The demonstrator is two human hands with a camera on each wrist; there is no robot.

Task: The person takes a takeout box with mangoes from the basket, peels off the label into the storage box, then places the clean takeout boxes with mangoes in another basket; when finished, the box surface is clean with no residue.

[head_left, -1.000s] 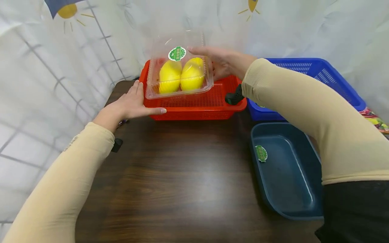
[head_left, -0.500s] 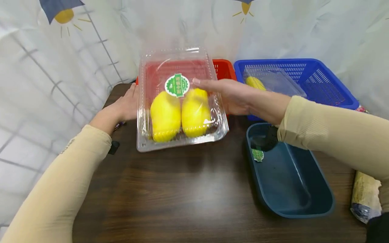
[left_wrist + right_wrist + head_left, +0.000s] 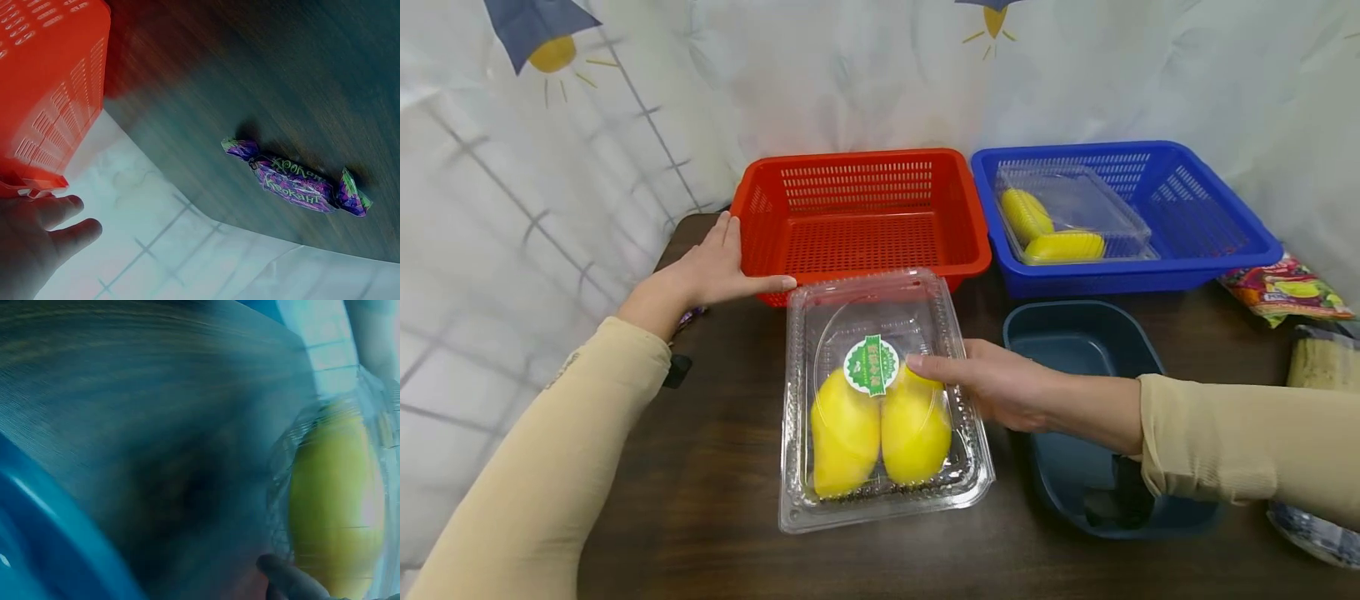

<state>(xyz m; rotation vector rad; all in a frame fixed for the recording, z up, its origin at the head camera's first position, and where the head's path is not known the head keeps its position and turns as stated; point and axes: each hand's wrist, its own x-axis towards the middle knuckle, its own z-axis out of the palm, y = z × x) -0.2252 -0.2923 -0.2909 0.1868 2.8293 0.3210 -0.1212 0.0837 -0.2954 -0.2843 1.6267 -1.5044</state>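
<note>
My right hand [image 3: 1011, 385] grips the right side of a clear plastic clamshell box [image 3: 887, 308], its thumb on the lid beside a green and white sticker [image 3: 872, 365]. Two yellow mangoes [image 3: 846, 433] lie inside, and the box is tilted over the brown table. In the right wrist view, one mango [image 3: 337, 500] shows blurred through the plastic. At the left front corner of the red basket [image 3: 861, 167], my left hand [image 3: 707, 265] rests with fingers and thumb spread straight. The left wrist view shows its fingertips right at the basket's rim [image 3: 37, 186].
A blue basket [image 3: 1195, 275] at back right holds another clear box [image 3: 1075, 200] with yellow fruit. In front stands a dark blue tub [image 3: 1075, 321], partly behind my right arm. Farther right lie a colourful packet [image 3: 1288, 287] and a wrapped roll [image 3: 1322, 358]. A purple-wrapped candy [image 3: 294, 181] lies by my left wrist.
My right hand has lifted the clamshell box out over the red basket's front and brought it nearer, above the table. My left hand has stayed at the basket's left corner.
</note>
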